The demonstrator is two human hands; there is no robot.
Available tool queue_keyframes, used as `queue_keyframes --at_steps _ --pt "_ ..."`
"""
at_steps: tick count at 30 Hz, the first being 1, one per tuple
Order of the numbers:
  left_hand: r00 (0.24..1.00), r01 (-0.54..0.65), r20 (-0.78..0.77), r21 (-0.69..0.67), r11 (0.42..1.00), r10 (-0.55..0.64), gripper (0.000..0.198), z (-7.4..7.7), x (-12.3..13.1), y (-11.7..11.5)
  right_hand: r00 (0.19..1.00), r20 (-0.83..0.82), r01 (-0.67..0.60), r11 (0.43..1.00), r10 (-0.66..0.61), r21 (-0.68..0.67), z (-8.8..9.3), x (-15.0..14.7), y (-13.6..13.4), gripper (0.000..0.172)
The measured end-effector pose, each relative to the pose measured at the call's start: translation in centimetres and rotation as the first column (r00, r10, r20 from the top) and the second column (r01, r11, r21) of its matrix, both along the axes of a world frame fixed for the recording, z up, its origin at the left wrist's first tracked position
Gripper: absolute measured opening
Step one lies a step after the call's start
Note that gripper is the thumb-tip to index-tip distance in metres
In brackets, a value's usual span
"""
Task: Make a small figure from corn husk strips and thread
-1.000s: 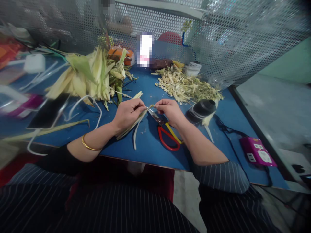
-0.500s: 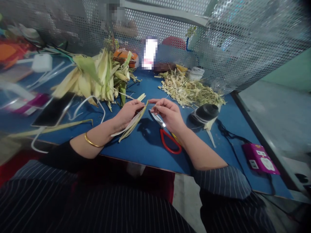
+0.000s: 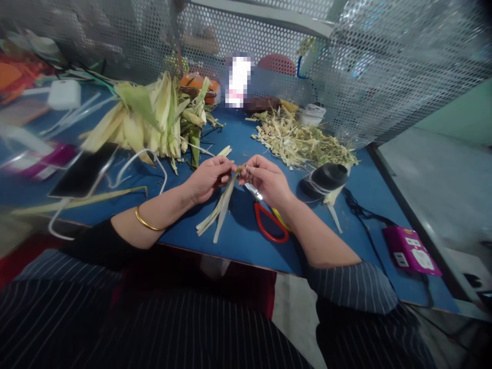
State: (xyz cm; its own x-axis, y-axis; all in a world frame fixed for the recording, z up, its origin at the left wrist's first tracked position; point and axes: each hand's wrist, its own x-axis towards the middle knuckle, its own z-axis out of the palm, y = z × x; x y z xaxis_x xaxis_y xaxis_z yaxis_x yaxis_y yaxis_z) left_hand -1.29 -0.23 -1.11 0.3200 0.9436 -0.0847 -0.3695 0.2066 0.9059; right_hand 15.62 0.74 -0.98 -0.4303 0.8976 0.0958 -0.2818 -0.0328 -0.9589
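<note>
Narrow pale corn husk strips [image 3: 222,208] hang down between my two hands, their gathered upper end at the fingertips. My right hand [image 3: 266,178] is closed, pinching that upper end. My left hand [image 3: 210,177] is closed too, thumb and forefinger pressed together just beside the same end; what they pinch is too small to make out. Below my right hand lie scissors [image 3: 271,223] with red and yellow handles, the blades partly hidden by the fingers. To the right, a cone of black thread [image 3: 324,181] lies on its side on the blue table [image 3: 238,246].
A big bunch of corn husks [image 3: 154,120] lies at back left, and a heap of husk scraps [image 3: 303,141] at back right. A phone [image 3: 84,171] with a white cable is on the left. A purple box [image 3: 412,251] sits at right. Perforated metal panels [image 3: 269,36] border the back.
The husk strips have swung away from my left palm and now hang below the fingertips. My hands have come together at the strips' upper end. The scissors have stayed in place.
</note>
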Motion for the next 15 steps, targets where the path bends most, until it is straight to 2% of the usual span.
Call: queue_keyframes --at_steps 4,9,13,15 --pt "0.994 -0.001 -0.112 0.152 0.988 0.018 0.018 0.06 -0.01 -0.03 0.998 0.035 -0.045 0.998 0.043 0.042 0.19 0.24 0.07 0.007" --pt "0.984 0.000 -0.174 0.200 0.980 0.036 0.018 -0.09 -0.32 0.10 0.993 0.112 -0.050 0.995 0.040 0.084 0.04 0.54 0.33 0.009" --pt "0.969 0.016 -0.242 0.225 0.974 0.040 0.018 0.19 -0.40 -0.06 0.992 0.124 -0.023 0.998 0.015 0.060 -0.20 0.62 0.55 0.008" --pt "0.952 0.042 -0.303 0.258 0.965 0.040 0.017 0.42 -0.43 -0.17 0.996 0.086 0.023 1.000 -0.023 -0.002 -0.21 0.60 0.63 0.009"
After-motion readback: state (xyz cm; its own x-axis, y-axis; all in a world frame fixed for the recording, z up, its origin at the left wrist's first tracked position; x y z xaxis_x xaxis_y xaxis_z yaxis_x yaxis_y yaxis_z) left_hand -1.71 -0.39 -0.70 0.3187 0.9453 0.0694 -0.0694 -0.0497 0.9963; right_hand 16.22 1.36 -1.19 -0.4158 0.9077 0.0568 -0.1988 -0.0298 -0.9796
